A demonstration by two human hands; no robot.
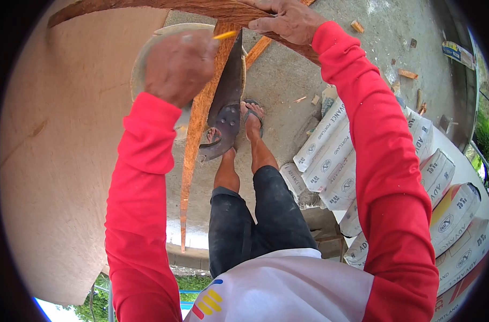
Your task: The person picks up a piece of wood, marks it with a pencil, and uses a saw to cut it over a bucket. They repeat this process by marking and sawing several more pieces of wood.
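Observation:
My left hand (180, 67) is closed around a yellow pencil (226, 35), whose end reaches over the wood; the hand is slightly blurred. My right hand (290, 21) grips the edge of a long reddish-brown wooden board (201, 8) that runs across the top of the view, its thumb on the near side. Beneath that board, a second, narrow wooden strip (200, 112) points down toward my legs. Alongside the strip lies a dark handsaw (225, 96), handle nearest my feet. A round, pale-rimmed container (139, 64) sits under them, partly hidden by my left hand.
A large plywood sheet (67, 123) fills the left side. Stacked cement bags (330, 161) stand at the right, partly behind my right arm. Wood offcuts (408, 74) litter the concrete floor (287, 75). Another piece of lumber (258, 52) slants below the board. My sandaled foot (253, 118) is near the saw.

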